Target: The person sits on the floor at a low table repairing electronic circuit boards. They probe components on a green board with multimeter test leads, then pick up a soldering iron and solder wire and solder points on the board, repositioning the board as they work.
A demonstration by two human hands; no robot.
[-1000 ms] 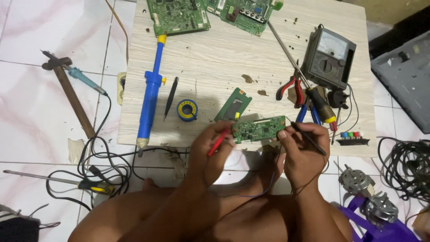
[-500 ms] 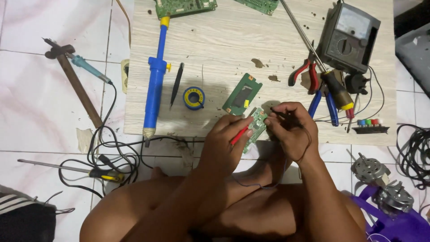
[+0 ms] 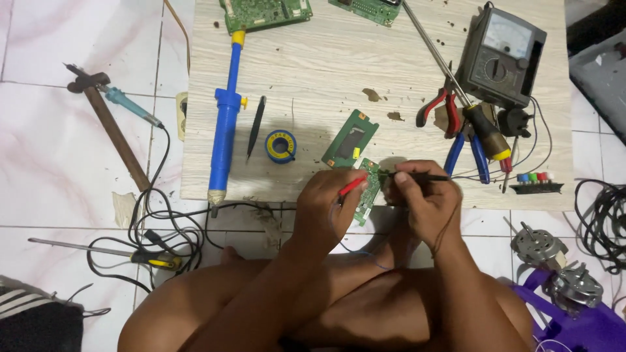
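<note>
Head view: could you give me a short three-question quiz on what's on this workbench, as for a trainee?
1. True or false: the left hand holds a red probe.
2. What lies between the tweezers and the small board?
A. solder roll
B. hammer
C. motor
3. Which hand holds the black probe to the long board?

Key: 1 true; 2 A, solder roll; 3 right hand.
</note>
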